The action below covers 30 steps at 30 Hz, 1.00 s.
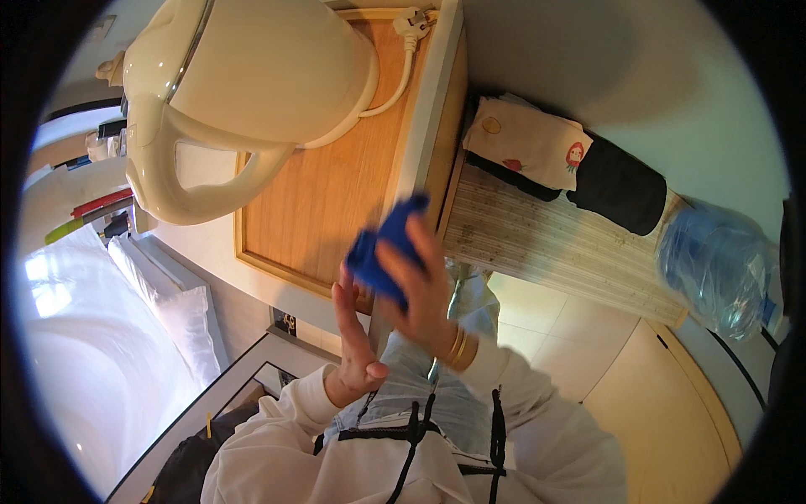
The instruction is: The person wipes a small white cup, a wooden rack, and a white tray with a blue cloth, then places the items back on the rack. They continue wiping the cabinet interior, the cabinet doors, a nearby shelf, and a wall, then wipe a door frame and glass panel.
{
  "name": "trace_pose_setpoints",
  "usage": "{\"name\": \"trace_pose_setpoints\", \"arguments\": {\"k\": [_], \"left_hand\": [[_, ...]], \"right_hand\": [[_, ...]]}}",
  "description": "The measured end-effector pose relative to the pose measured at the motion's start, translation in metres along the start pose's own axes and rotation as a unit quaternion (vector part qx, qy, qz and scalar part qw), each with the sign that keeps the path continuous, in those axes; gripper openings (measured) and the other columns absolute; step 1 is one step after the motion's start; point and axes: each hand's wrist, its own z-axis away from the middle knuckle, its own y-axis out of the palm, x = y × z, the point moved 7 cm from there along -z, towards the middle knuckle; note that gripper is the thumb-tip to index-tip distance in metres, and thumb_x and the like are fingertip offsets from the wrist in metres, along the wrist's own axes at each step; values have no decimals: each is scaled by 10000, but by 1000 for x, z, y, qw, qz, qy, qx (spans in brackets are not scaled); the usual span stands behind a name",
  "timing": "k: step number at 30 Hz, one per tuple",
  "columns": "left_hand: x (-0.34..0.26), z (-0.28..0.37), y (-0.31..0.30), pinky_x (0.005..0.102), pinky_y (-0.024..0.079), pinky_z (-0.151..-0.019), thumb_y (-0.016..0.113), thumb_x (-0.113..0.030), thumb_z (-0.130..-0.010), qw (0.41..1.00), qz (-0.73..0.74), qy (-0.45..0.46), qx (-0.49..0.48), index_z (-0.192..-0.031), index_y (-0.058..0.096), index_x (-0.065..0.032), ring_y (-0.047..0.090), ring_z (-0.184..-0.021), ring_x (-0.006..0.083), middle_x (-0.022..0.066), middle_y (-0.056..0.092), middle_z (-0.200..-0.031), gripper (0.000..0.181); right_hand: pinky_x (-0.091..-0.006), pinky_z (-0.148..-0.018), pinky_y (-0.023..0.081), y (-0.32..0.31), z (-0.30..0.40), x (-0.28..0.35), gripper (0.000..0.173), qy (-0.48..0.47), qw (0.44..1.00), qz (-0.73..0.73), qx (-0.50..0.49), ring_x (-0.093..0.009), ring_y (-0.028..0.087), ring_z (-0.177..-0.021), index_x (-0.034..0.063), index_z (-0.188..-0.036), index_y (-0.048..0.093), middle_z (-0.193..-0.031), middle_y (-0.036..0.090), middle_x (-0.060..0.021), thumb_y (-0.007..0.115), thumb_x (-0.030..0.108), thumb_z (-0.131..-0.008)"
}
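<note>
A bundle of blue cloth, blurred by motion, is gripped in my right hand, which wears gold-coloured bands at the wrist. Close beside it on the left is my left hand, raised with its fingers extended; its fingertips are near the cloth's lower edge, and whether they touch it I cannot tell. Both hands are over my lap, at the near edge of a wooden tray. A cream electric kettle stands on that tray, with its white plug at the tray's far corner.
To the right, a slatted bench holds a folded pink printed cloth, a folded black cloth and a clear plastic bag with blue contents. White bedding lies at the left. A dark bag is at lower left.
</note>
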Motion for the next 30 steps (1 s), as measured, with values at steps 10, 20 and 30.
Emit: {"name": "trace_pose_setpoints", "arguments": {"k": [10,20,30], "left_hand": [[0,1,-5,446,134,-1092,370,-750,-788,999,38,23,-29,-1442,-2,-7,126,-1382,341,270,58,-1485,1058],[-4,2,4,489,208,-1064,376,-767,-767,996,-46,-29,75,-1397,-1,105,196,-1324,470,350,93,-1433,1140],[-22,-11,13,488,194,-1060,339,-703,-833,971,-204,26,121,-1413,143,60,240,-1330,417,278,180,-1457,977]], "right_hand": [[-535,-1024,288,10,17,7,600,50,997,-48,16,-477,292,-1282,66,-1243,495,-1427,239,-255,670,118,-672],[-493,-1043,259,11,20,16,594,100,992,-76,-7,-460,246,-1321,57,-1325,408,-1449,188,-279,583,107,-760],[-415,-1041,306,-26,-145,-57,497,37,995,0,-95,-396,340,-1280,20,-1347,336,-1412,292,-257,493,133,-890]]}}
